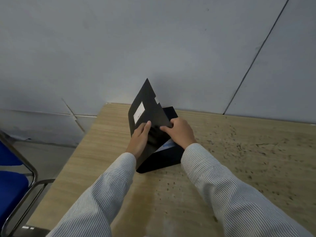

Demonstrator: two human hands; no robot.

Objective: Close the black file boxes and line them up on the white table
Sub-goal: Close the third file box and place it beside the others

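Observation:
A black file box (150, 106) lies on a light wood-grain table (106, 151) near the wall, its lid raised at a steep angle with a white label on the spine. My left hand (139, 139) rests flat against the lower part of the lid. At the lid's right edge my right hand (179, 132) pinches the flap. White paper with blue print (166, 146) shows inside the box under my right wrist. No other file box is in view.
A grey wall (153, 48) rises right behind the table's far edge. A blue chair with a chrome frame (15, 183) stands at the left, beside the table's left edge. Dark specks dot the table's right side (248, 159).

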